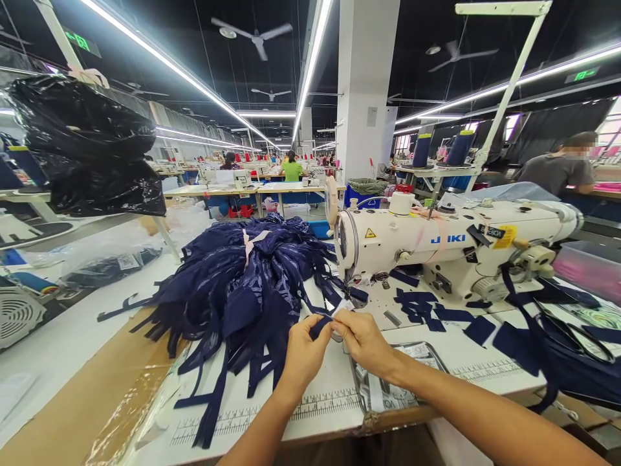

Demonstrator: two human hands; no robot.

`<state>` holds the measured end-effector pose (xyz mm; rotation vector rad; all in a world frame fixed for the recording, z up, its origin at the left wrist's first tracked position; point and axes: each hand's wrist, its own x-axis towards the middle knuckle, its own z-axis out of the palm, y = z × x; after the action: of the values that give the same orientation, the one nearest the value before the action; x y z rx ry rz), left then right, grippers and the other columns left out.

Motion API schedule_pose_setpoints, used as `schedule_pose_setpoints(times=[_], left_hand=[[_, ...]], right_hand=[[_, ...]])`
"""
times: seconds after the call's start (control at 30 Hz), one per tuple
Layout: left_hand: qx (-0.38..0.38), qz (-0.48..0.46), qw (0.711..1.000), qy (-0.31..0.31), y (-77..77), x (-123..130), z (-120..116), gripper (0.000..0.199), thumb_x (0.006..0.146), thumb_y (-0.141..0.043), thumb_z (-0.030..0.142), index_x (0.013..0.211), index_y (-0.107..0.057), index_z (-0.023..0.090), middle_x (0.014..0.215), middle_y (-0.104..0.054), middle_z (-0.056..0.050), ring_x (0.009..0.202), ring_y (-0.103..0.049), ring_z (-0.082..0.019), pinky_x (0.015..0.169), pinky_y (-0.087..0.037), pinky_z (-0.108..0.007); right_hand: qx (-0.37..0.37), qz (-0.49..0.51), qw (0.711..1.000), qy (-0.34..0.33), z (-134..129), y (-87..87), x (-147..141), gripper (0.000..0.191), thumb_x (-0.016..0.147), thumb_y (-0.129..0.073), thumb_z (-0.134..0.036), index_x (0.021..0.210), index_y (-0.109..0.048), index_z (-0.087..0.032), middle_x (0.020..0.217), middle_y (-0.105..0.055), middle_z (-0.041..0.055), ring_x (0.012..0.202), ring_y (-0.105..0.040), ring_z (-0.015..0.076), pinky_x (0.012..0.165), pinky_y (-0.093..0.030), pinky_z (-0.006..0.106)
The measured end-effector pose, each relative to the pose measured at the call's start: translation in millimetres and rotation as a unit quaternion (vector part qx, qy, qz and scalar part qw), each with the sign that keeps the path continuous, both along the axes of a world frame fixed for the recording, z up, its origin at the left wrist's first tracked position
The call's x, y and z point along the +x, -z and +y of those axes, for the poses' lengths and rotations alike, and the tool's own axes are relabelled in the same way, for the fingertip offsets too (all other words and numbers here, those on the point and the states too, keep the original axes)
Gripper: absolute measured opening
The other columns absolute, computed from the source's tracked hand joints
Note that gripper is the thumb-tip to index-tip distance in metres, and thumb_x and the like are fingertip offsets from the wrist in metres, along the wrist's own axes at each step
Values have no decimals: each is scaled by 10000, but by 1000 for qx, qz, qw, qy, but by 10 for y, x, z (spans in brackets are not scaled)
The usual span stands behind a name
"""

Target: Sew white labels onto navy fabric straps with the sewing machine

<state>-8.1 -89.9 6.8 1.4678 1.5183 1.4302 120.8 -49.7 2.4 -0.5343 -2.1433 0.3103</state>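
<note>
My left hand (pixel 306 353) pinches a navy fabric strip (pixel 319 325) in front of the sewing machine (pixel 388 243). Thumb and fingertips of my right hand (pixel 365 342) close on the same strip, touching the left fingertips. A small white label (pixel 343 307) shows just behind the right fingers; whether they grip it too I cannot tell. Left of my hands spreads a large pile of navy fabric pieces (pixel 242 285), tied with a pale pink strip (pixel 248 249). Under my right wrist sits a metal tray (pixel 439 359) with printed white labels (pixel 420 351).
Short navy pieces (pixel 420 309) lie beside the machine. Black-handled scissors (pixel 589 343) rest on navy fabric at the right. Measuring tape markings (pixel 330 404) run along the table's front edge. A black plastic bag (pixel 87 149) hangs at left. Other people sit farther back.
</note>
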Motion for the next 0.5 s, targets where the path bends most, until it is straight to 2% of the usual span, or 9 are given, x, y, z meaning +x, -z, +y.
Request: schedule_pose_setpoints(times=[0.1,0.17,0.23,0.3,0.4,0.5], left_hand=[[-1,25,997,-68,47,-82,72,161,633,-542,307,588,-597,162,541,-538,19,524,-455,-113,515,-357,-217],[-8,10,995,-98,72,-125,94,153,618,-546,306,568,-577,165,472,-475,41,455,-414,-97,454,-323,-207],[-21,-9,996,-86,88,-139,83,193,624,-548,342,547,-549,165,420,-399,64,390,-349,-75,402,-282,-197],[-30,-27,997,-71,91,-123,45,251,635,-542,389,526,-513,165,406,-356,76,367,-306,-60,382,-261,-187],[-35,-53,996,-58,76,-82,-19,272,631,-552,421,561,-507,162,435,-380,79,381,-313,-51,393,-277,-177],[-38,-98,993,-49,59,-68,-48,256,606,-590,407,599,-530,158,467,-428,75,396,-330,-45,410,-289,-169]], right_hand=[[-29,41,998,-48,-95,-85,35,258,875,-319,-236,625,-359,-189,532,-363,-41,476,-362,83,483,-292,203],[-74,70,994,-44,-123,-170,56,258,869,-323,-260,621,-339,-193,524,-324,-49,466,-335,81,470,-286,200],[-140,86,986,-19,-104,-227,65,276,865,-324,-291,606,-304,-198,518,-282,-56,454,-300,78,442,-271,193],[-176,62,982,-11,-56,-230,66,302,863,-326,-312,586,-297,-196,514,-284,-55,458,-302,79,437,-271,192],[-142,-21,990,-6,9,-155,77,306,877,-304,-279,616,-423,-174,546,-412,-29,499,-386,92,487,-307,206],[-40,-84,996,17,30,-80,91,252,873,-310,-187,874,-561,-170,678,-555,12,588,-481,119,562,-340,230]])
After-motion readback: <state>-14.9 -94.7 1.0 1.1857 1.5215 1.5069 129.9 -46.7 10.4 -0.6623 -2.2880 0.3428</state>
